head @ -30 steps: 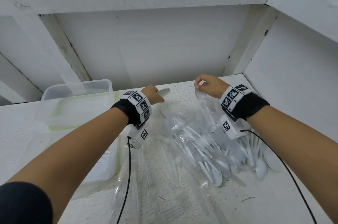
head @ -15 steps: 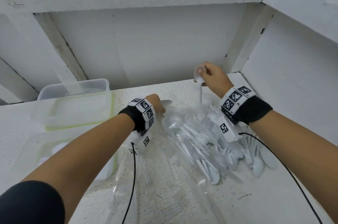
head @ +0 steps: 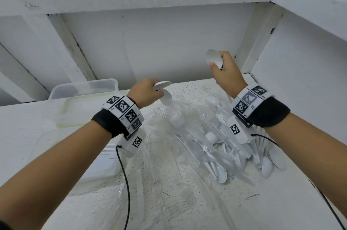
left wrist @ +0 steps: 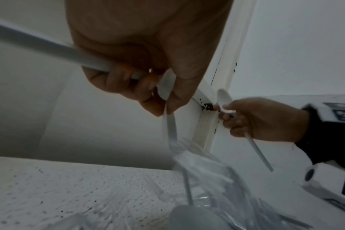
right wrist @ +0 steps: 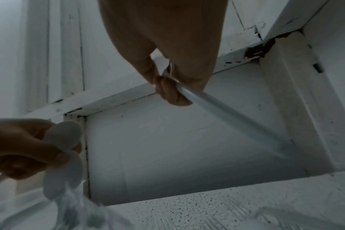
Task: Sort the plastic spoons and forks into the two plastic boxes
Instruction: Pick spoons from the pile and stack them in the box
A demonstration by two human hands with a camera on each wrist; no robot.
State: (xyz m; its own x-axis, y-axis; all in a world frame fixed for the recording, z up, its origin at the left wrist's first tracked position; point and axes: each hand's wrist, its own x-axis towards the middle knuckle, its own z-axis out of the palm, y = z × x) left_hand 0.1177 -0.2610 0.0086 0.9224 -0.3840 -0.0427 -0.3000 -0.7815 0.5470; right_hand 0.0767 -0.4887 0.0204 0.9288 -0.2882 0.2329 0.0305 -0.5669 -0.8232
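Gripping a white plastic spoon (head: 214,58) by its neck, bowl up, the right hand (head: 226,74) hangs above the speckled white counter (head: 187,201). The left hand (head: 145,91) curls its fingers (left wrist: 126,80) round two more white spoons (head: 163,90). Below lies a clear plastic bag of white cutlery (head: 216,145); two clear plastic boxes (head: 84,90) sit left.
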